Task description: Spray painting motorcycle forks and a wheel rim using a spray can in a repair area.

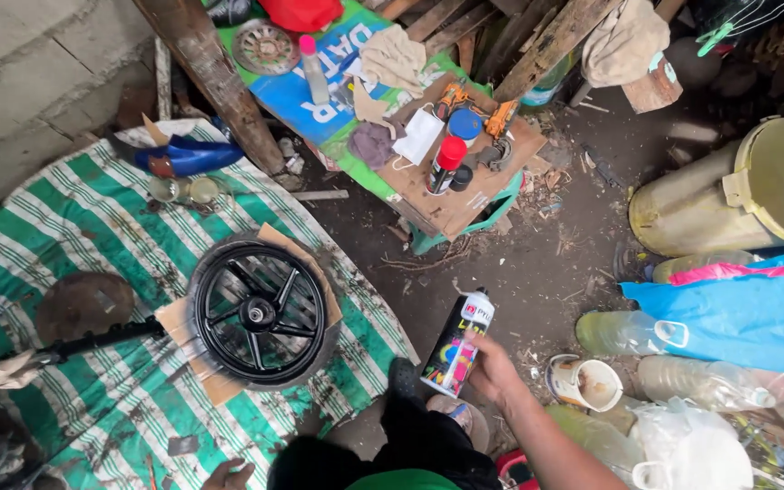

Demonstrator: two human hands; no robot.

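packed dirt floor is seen from above, with a green-and-white striped tarp spread over its left side and a cluttered low wooden table at the top. a black spoked wheel lies flat on a sheet of cardboard near the tarp's right edge. a spray can is held upright over the bare floor, just right of the tarp's edge and well apart from the wheel; the right hand is wrapped closed around its lower body, the white cap uppermost. the left hand is only partly seen at the bottom edge, and its grip cannot be told. for an even coat, the can would best be kept upright, held back from the rim, and swept steadily across the spokes. another spray can with a red cap stands on the table.
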